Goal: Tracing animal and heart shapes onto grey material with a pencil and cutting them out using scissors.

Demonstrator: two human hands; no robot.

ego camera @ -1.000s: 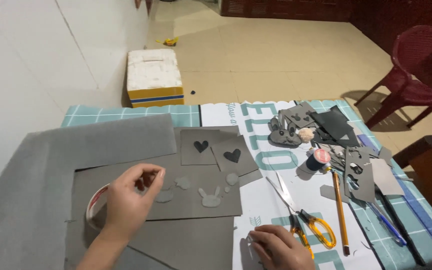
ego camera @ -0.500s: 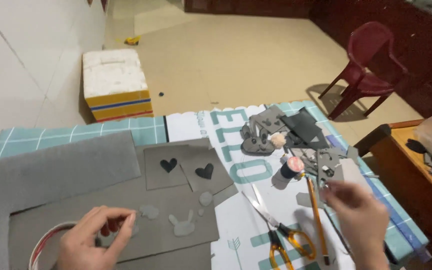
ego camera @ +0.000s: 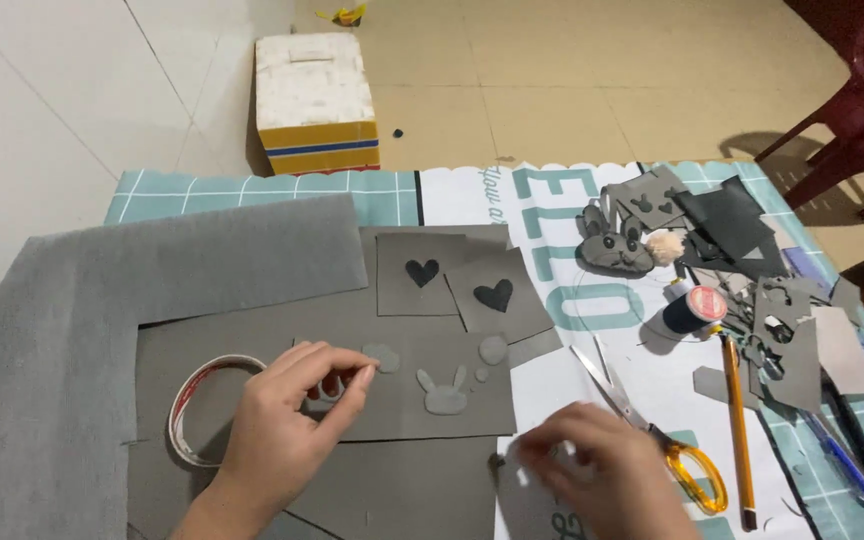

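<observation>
- The left hand [ego camera: 287, 425] rests on a grey felt sheet [ego camera: 432, 395] on the surface [ego camera: 252, 185], its fingers curled and pinching a small grey cut-out piece [ego camera: 330, 390] against the sheet.
- The right hand [ego camera: 602, 475] is blurred at the lower edge; its fingers bend over the edge of a grey scrap [ego camera: 522, 500], but I cannot tell whether they grip it.
- On the same felt sheet, just right of the left fingertips, lie a small cloud-like shape [ego camera: 384, 357], a bunny-shaped cut-out [ego camera: 444, 392] and a round piece [ego camera: 493, 349].
- A roll of tape [ego camera: 202, 405] lies just left of the left hand, partly under its wrist.
- Two grey squares with dark hearts [ego camera: 457, 283] lie above the sheet.
- Yellow-handled scissors [ego camera: 652, 430] lie just beside the right hand, with a pencil [ego camera: 737, 420] to their right.
- Further right sit a spool of dark thread [ego camera: 694, 310], a grey felt bunny face [ego camera: 614, 248] and a heap of grey offcuts [ego camera: 782, 340].
- A large grey fabric [ego camera: 102, 320] covers the left of the surface.
</observation>
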